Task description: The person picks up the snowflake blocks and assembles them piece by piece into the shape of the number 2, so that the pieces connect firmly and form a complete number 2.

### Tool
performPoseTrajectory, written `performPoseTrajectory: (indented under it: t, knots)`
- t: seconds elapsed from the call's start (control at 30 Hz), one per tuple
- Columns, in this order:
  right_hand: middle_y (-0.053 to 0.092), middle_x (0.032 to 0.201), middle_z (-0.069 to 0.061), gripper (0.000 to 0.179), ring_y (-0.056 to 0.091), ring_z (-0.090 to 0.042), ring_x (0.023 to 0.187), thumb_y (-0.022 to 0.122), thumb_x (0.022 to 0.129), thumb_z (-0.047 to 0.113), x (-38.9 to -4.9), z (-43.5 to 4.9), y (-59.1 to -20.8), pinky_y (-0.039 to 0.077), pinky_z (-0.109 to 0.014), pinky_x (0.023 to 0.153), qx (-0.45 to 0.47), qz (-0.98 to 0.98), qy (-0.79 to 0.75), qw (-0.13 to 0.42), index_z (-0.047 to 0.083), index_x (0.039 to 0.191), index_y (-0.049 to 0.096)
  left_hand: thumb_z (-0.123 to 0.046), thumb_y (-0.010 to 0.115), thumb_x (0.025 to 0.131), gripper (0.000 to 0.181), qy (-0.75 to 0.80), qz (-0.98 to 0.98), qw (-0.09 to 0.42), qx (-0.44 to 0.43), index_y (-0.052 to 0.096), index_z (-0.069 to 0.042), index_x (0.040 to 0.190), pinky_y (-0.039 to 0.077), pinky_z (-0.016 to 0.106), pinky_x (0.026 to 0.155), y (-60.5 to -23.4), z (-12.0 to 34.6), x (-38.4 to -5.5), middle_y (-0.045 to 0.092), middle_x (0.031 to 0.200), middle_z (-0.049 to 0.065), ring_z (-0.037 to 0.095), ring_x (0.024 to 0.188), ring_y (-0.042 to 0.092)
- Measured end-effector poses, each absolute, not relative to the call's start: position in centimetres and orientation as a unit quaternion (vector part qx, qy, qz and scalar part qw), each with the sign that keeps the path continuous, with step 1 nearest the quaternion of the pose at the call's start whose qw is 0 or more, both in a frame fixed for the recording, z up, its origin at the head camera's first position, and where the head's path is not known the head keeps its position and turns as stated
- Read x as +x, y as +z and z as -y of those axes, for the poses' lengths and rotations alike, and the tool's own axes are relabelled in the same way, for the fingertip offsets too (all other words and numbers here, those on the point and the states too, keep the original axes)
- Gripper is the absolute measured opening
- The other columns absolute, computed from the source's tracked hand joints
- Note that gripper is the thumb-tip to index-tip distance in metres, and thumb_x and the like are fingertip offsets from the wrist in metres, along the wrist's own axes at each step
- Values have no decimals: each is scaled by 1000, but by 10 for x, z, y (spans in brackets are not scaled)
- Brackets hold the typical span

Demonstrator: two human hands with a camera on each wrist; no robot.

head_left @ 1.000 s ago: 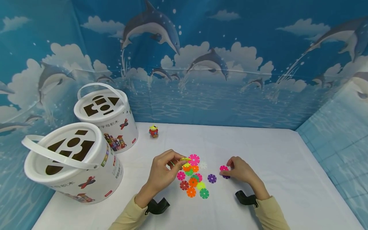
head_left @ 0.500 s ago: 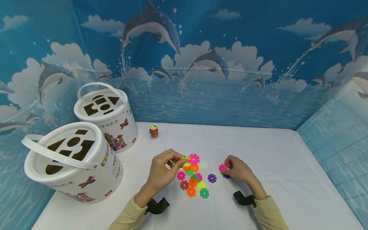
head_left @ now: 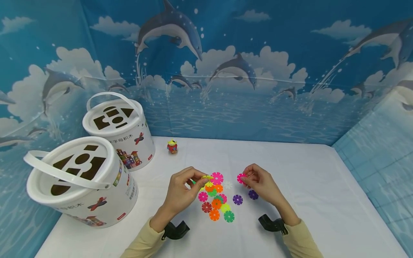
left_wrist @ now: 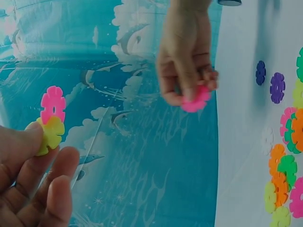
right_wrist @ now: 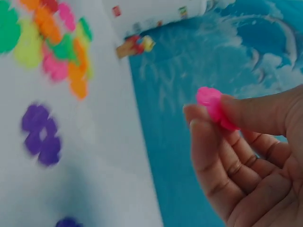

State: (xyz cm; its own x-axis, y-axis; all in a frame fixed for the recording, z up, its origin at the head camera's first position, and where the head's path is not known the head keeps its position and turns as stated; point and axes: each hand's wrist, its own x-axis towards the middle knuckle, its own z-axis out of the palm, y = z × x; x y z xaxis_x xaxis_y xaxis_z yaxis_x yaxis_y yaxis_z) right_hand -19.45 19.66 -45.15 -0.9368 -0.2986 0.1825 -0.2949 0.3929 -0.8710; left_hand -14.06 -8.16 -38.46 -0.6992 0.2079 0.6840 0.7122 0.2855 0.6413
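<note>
In the head view my left hand (head_left: 183, 186) pinches a yellow notched plastic disc (left_wrist: 50, 135) between thumb and fingers. A pink disc (left_wrist: 53, 105) stands joined to its edge, seen in the left wrist view. To the right, my right hand (head_left: 262, 182) holds a second pink disc (right_wrist: 216, 107) by thumb and fingertips, raised over the table. Below the hands lies a loose spread of flower-shaped discs, among them an orange disc (head_left: 214, 215), a green disc (head_left: 229, 216) and a dark red disc (head_left: 207, 207). Two purple discs, one nearer the pile (head_left: 237, 200) and one nearer my right wrist (head_left: 253, 194), lie apart.
Two white lidded buckets, the near one (head_left: 127, 200) and the far one (head_left: 146, 143), stand on the left with handles raised. A small red and yellow toy figure (head_left: 172, 147) sits towards the back edge. A dolphin-printed curtain (head_left: 258, 114) hangs behind the white-covered table (head_left: 306, 168).
My right hand has lifted the pink disc off the table beside the purple one and brought it up and left, towards my left hand. The left hand stays almost still.
</note>
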Motion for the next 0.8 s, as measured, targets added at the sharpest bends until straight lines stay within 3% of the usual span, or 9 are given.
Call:
performPoseTrajectory:
  t: [0.17, 0.43, 0.67, 0.8]
  knots:
    - [62, 85, -16, 23, 63, -39, 71, 64, 90, 7, -181, -184, -423, 56, -37, 66, -204, -772, -602, 29, -1, 107, 51, 0, 75, 79, 13, -518, 769, 231, -294, 69, -8, 88, 50, 25, 52, -400, 84, -148, 63, 74, -2, 9, 62, 56]
    - [60, 86, -17, 26, 63, -25, 69, 63, 87, -6, -161, -168, -388, 55, -30, 61, -292, -734, -612, -29, -2, 111, 54, -8, 73, 83, 9, -526, 761, 232, -300, 70, -12, 91, 50, 24, 54, -406, 85, -151, 64, 79, -5, 8, 65, 57]
    - [64, 82, -7, 25, 64, -21, 67, 65, 84, -10, -150, -163, -377, 51, -29, 50, -289, -738, -608, -53, -1, 107, 59, -5, 74, 81, 12, -533, 760, 228, -293, 69, -11, 90, 50, 24, 54, -404, 85, -151, 66, 81, -2, 9, 67, 57]
    - [65, 81, -11, 26, 66, -20, 67, 64, 83, -13, -148, -162, -377, 50, -29, 49, -298, -732, -609, -63, 1, 105, 60, -5, 74, 82, 12, -539, 761, 217, -289, 70, -11, 91, 51, 25, 54, -404, 85, -150, 66, 81, -3, 9, 67, 57]
